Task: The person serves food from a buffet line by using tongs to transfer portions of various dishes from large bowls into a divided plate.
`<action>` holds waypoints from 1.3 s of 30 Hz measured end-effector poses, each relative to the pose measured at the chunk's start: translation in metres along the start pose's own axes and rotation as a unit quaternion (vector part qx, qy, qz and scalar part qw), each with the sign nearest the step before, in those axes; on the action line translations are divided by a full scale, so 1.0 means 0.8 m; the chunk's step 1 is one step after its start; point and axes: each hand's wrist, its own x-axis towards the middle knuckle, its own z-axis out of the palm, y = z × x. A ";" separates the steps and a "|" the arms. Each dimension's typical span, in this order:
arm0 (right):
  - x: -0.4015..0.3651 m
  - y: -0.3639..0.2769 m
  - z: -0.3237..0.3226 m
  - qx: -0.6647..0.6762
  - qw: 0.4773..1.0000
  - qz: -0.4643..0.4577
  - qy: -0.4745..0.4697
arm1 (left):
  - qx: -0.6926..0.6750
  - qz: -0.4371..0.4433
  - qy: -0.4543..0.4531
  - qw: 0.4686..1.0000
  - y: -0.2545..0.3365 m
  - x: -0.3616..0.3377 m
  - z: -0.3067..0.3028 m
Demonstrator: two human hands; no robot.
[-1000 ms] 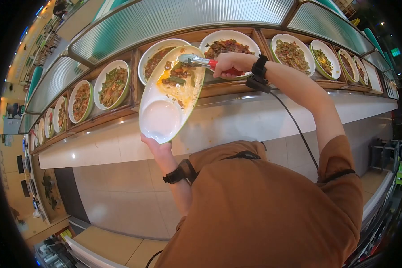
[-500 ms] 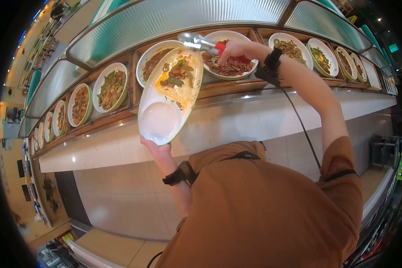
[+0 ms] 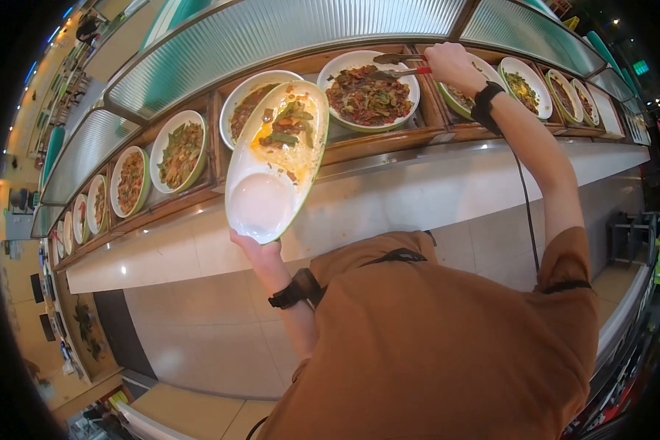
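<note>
My left hand (image 3: pixel 259 249) grips the lower end of a long oval plate (image 3: pixel 235 158), white with a green outer side. Sauce and pieces of vegetable lie in its upper part, and the round hollow at its lower end holds no food. My right hand (image 3: pixel 451 64) is closed on the red handles of metal tongs (image 3: pixel 394 67). The tongs reach left over a large white bowl (image 3: pixel 412 94) of dark red and green food, their tips a little apart at its upper right. The plate overlaps another bowl (image 3: pixel 231 99) behind it.
More food bowls stand in the wooden-framed counter, such as one on the left (image 3: pixel 196 165) and one on the right (image 3: pixel 539 86). Ribbed glass (image 3: pixel 293 37) runs behind them. A pale ledge (image 3: pixel 374 194) lies in front. A cable (image 3: pixel 524 198) hangs below my right wrist.
My right hand has moved right with the tongs, which now point left over the large bowl instead of lying above the plate. My left hand and the plate have shifted slightly left and down.
</note>
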 end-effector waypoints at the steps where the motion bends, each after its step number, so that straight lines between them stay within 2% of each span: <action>1: -0.002 0.001 0.006 -0.008 1.000 -0.006 0.008 | -0.007 -0.009 -0.007 1.000 0.000 0.000 0.000; 4: -0.008 -0.002 0.015 -0.033 0.999 -0.017 -0.001 | -0.006 -0.003 -0.001 1.000 -0.002 -0.002 0.001; 7: -0.007 -0.006 0.033 -0.017 0.999 -0.033 0.001 | 0.033 0.040 -0.013 0.999 -0.007 0.009 -0.007; 10: -0.007 -0.011 0.027 -0.017 0.997 -0.073 -0.001 | -0.006 -0.011 -0.012 1.000 0.001 -0.001 0.004; 14: 0.002 0.000 0.033 -0.033 0.991 -0.124 0.047 | -0.009 -0.012 0.010 1.000 0.003 -0.006 0.008; 19: 0.010 0.016 0.036 -0.059 0.988 -0.138 0.020 | 0.001 -0.009 0.016 1.000 0.001 -0.005 0.007; 22: 0.002 0.003 0.043 -0.054 0.983 -0.166 0.057 | 0.001 -0.002 0.010 1.000 0.001 -0.003 0.006; 27: 0.002 -0.024 0.066 -0.054 0.972 -0.210 0.089 | 0.118 0.131 0.008 0.984 -0.019 0.010 -0.012; 29: 0.003 -0.029 0.062 -0.032 0.979 -0.189 0.068 | 0.097 0.103 0.008 0.990 -0.017 0.016 -0.017; 31: 0.006 -0.033 0.053 0.000 0.985 -0.159 0.067 | 0.000 -0.006 0.010 1.000 0.001 -0.003 0.005; 33: 0.011 -0.032 0.045 0.039 0.989 -0.116 0.085 | -0.001 -0.007 0.011 1.000 0.001 0.000 0.004; 37: 0.020 -0.033 0.018 0.027 0.999 -0.044 0.004 | -0.010 -0.022 0.022 0.999 0.003 -0.008 0.011; 39: 0.025 -0.033 0.022 0.042 0.999 -0.031 0.015 | -0.011 -0.026 0.017 0.999 0.003 -0.008 0.010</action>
